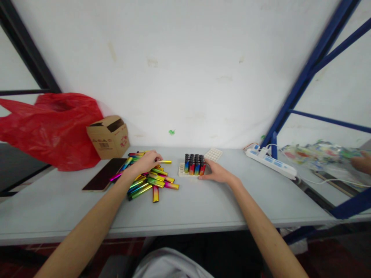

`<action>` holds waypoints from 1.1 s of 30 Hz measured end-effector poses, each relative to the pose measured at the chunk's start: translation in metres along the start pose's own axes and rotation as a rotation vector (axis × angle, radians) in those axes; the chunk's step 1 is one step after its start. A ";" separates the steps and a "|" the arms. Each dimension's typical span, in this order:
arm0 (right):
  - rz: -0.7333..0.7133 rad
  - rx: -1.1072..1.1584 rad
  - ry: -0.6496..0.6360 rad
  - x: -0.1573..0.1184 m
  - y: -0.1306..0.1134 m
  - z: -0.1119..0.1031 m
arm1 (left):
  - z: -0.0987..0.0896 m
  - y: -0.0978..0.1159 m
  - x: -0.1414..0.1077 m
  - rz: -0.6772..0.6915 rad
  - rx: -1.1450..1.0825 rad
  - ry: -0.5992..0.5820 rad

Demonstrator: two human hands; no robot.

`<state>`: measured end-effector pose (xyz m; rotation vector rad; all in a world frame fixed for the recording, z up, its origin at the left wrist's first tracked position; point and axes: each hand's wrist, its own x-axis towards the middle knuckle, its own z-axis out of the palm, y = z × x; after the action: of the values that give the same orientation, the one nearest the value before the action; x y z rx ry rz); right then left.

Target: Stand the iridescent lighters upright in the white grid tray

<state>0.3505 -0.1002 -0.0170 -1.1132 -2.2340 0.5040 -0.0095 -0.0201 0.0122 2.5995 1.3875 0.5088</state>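
Observation:
My left hand [148,161] is over the upper part of a loose pile of shiny coloured lighters [156,181], its fingers closed on a yellow lighter [165,161] that points right. To the right, several lighters with black tops [195,164] stand upright in rows in a white tray [182,170]. Some holes at the tray's left end hold nothing. My right hand [216,172] is at the right side of the tray, thumb and fingers spread around the corner of the standing rows.
A second white holed tray [213,155] lies behind. At left are a dark phone-like slab [106,174], an open cardboard box [109,138] and a red plastic bag [55,129]. A power strip [271,162] lies right, and another person's hand [362,162] shows at the far right.

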 end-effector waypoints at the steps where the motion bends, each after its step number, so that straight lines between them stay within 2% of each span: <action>1: -0.001 0.001 0.000 0.000 0.000 0.000 | -0.001 0.002 0.000 -0.003 -0.047 0.038; 4: -0.012 0.014 0.002 0.000 0.000 0.000 | -0.006 0.011 -0.001 -0.036 -0.306 0.140; 6: -0.024 0.026 0.007 0.000 -0.001 0.000 | -0.010 0.020 -0.002 -0.079 -0.560 0.162; 10: -0.021 0.028 -0.001 0.001 -0.002 -0.001 | -0.012 0.044 -0.005 -0.145 -1.148 0.138; 13: -0.025 0.025 -0.004 0.001 -0.002 -0.001 | -0.008 0.062 -0.007 -0.143 -1.411 0.069; 18: -0.036 0.036 0.001 0.001 -0.002 -0.001 | 0.000 0.082 -0.011 -0.147 -1.450 -0.102; 23: -0.045 0.040 0.002 0.001 -0.001 -0.001 | 0.006 0.088 -0.016 -0.130 -1.510 -0.218; 33: -0.027 0.036 0.003 0.001 -0.003 -0.001 | 0.014 0.092 -0.011 -0.233 -1.660 -0.340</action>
<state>0.3487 -0.1012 -0.0146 -1.0633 -2.2263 0.5288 0.0618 -0.0805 0.0233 1.0646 0.5570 0.6777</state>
